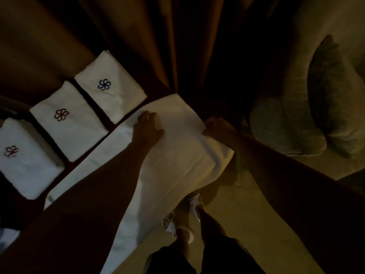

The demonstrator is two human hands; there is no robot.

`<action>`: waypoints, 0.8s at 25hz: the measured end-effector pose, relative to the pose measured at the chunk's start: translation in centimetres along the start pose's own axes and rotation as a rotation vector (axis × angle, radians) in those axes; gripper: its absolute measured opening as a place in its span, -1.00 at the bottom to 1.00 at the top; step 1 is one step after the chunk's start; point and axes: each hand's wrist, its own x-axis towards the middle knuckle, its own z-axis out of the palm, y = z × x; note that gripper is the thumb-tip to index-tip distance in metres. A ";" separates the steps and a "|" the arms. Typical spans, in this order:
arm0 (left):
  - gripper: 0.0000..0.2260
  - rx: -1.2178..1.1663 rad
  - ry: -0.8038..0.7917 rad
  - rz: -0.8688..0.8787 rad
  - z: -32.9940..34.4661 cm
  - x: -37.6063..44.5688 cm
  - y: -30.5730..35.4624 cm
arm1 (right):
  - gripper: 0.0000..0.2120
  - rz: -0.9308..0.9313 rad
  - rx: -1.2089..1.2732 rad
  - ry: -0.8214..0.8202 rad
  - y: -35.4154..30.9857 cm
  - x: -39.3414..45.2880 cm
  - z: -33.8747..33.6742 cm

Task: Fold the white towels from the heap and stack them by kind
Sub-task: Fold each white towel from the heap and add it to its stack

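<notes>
A long white towel [177,155] lies spread across the dark table, its near part hanging over the edge. My left hand [148,125] rests flat on the towel's far part, fingers apart. My right hand [217,129] grips the towel's right edge. Three folded white towels lie in a row to the left: one with a blue flower emblem [110,86], one with a red emblem [69,121], and one with a red and dark emblem [25,157].
A brown curtain [158,46] hangs behind the table. An armchair with a cushion [316,105] stands at the right. My legs and white sandals [189,214] are on the floor below. More white cloth [7,238] shows at the lower left.
</notes>
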 end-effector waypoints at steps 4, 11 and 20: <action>-0.30 0.018 0.049 -0.102 0.7 -1.7 -2.3 | -0.52 -0.071 0.128 0.094 -6.3 3.1 1.6; -0.40 -0.050 0.059 -0.016 1.7 -2.8 -4.3 | -0.49 0.012 0.145 0.114 -12.9 8.3 3.7; -0.32 -0.255 -0.092 0.062 1.3 -3.0 -6.3 | -0.54 -0.112 -0.086 0.395 -12.3 8.8 4.0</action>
